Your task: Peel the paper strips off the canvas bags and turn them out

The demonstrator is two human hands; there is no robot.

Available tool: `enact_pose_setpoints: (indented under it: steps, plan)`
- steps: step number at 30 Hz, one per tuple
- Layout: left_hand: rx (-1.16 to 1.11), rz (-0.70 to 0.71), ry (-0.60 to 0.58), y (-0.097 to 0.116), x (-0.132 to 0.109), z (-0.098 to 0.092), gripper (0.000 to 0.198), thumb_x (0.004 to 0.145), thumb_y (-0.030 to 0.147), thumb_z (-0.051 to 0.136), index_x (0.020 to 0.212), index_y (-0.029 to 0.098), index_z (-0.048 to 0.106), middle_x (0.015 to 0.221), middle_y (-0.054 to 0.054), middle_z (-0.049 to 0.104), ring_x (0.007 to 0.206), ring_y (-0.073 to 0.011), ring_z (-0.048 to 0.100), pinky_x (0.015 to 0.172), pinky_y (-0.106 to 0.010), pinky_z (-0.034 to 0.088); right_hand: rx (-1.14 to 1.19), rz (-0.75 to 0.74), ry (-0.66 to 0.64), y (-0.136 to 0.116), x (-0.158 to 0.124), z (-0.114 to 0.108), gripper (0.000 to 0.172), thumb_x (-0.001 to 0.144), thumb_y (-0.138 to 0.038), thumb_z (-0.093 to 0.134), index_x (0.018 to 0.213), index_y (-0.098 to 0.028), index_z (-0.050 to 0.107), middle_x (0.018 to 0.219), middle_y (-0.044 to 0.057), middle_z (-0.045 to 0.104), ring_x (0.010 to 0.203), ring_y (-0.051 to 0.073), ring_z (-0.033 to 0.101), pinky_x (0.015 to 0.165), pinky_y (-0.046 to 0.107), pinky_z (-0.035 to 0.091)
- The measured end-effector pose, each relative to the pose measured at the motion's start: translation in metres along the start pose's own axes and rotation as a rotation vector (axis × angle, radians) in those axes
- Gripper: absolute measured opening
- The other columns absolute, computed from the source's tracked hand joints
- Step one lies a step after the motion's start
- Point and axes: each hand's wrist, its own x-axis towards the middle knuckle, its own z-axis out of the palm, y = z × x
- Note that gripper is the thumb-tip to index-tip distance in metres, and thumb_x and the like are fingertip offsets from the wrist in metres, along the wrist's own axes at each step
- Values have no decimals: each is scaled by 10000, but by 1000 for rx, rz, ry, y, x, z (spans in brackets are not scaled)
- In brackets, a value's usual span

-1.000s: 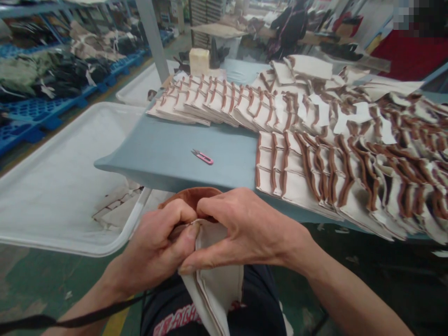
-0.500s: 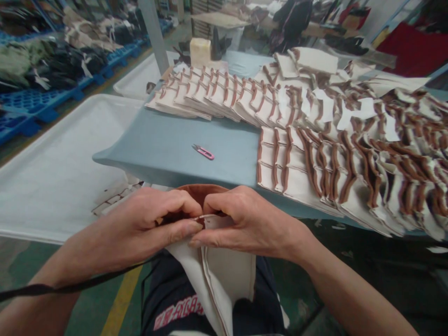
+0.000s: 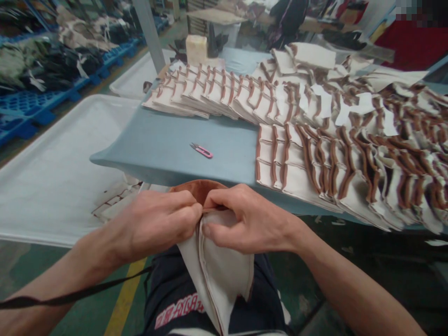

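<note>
Between both hands, over my lap, hangs a cream fabric piece [image 3: 227,266] with a brown lining and a seam running down its middle. My left hand [image 3: 164,217] is closed on its upper edge, left of the seam. Pinching the same edge from the right is my right hand [image 3: 241,219], its thumb on the cream face. The two hands nearly touch at the seam. A brown curved part [image 3: 199,186] of the piece shows behind my fingers. Pink-handled thread snips [image 3: 202,150] lie on the blue-covered table [image 3: 150,140] beyond my hands.
Overlapping rows of cream pieces with brown edges [image 3: 297,161] spread over the table's right and back. A white tub [image 3: 70,172] stands at the left, with some cream pieces at its near right. Blue pallets [image 3: 45,100] bear dark cloth bundles. A metal post [image 3: 149,35] rises behind the table.
My left thumb and fingers have closed in tighter at the seam. My right thumb has shifted up a little on the cream face, and more of the brown part shows.
</note>
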Motion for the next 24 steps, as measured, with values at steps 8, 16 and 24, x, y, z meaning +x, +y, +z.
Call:
enact_pose_setpoints:
  steps: [8,16,24]
  plan:
    - [224,77,87,2,-7,16,372,1185,136,339,1224,202,703,840,-20,764,749,-191,715,672,-299,467,447,240,2,23,-1,10,328,948,-453,538,720,-217,519,687,-48,424,645,127,391,593,258,344]
    - [107,-11,159,12,-11,12,263,1144,190,501,1299,233,709,919,-36,822,814,-220,788,737,-304,575,223,221,-35,15,2,6,179,879,-273,525,707,-227,502,644,-73,369,588,105,334,549,248,269]
    - [61,53,179,8,-16,8,366,1110,151,523,1434,265,648,964,-33,832,835,-208,796,796,-277,609,126,110,-125,7,8,-5,216,912,-214,491,697,-222,480,641,-67,416,606,108,388,594,263,295]
